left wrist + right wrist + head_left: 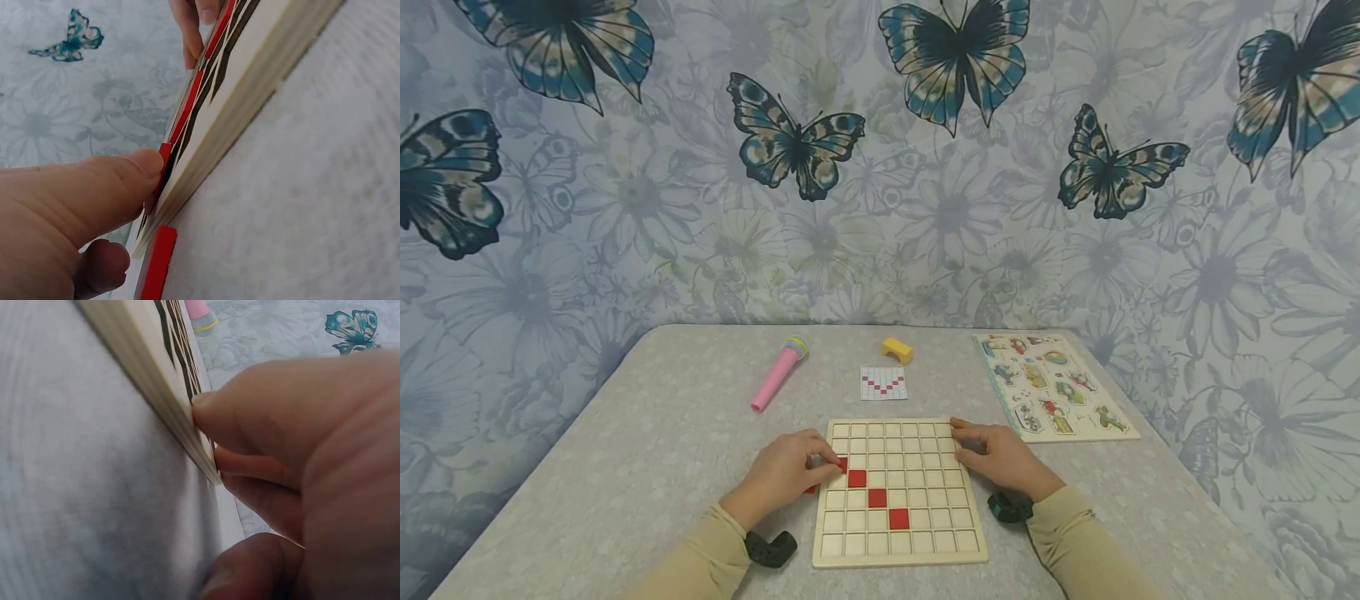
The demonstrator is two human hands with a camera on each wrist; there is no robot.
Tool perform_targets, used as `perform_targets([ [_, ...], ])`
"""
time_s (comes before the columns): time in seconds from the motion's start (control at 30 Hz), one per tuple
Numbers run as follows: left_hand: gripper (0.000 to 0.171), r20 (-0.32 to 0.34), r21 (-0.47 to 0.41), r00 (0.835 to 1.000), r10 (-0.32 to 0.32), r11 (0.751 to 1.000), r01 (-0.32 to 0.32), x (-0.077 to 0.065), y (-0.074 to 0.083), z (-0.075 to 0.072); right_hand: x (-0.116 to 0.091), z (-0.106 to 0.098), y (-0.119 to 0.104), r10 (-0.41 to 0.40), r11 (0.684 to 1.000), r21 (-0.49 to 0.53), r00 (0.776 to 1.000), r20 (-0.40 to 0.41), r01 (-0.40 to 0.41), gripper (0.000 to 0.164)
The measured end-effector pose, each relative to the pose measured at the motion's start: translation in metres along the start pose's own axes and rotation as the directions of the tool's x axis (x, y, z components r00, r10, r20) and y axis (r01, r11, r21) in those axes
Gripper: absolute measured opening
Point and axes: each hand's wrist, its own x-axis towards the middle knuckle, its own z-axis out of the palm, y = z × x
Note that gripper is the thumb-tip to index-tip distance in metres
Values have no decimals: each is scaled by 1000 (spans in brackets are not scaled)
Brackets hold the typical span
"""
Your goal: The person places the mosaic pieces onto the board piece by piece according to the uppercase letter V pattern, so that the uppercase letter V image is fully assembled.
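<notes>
Left hand [784,468]: On my remote feed, its grip was closed on a red tile [843,464], pinched by the fingertips at the left column, third row from the far edge of the board. I could not tell whether the tile was fully seated in its cell.
Right hand [1006,458]: I saw its grip holding the board by the far right corner, with the thumb against the right rim and the fingers just beyond it.
Grid board [902,561]: A pale, square-celled wooden board lay flat between the two hands, at the near middle of the surface [625,467].
Placed tiles [877,498]: Three red squares sat in separate cells, stepping diagonally from the held tile toward the near middle.
Spare tile [157,265]: My left wrist view showed another red piece on the surface, just left of the board and under the hand.
Pattern card [883,383]: Just past the board's far edge lay a small white card, its printed red squares forming a V.
Far side: I could see a pink microphone [777,377] to the left and a yellow arched block [897,350] beyond the card.
Far right: A picture puzzle [1056,387] lay flat, printed with colourful figures.
Background: Large blue butterflies [797,146] decorated a pale floral wall [647,217].
</notes>
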Motion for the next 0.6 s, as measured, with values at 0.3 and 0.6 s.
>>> perform_targets([
  [0.3,8,13,-18,1000,20,1000,-20,0,-1,-2,0,-1,2,-8,1000,3,1000,4,8,41],
  [0.6,9,16,-29,999,39,999,-38,1,-1,-2,-1,-3,1,5,1000,24,1000,9,-5,37],
])
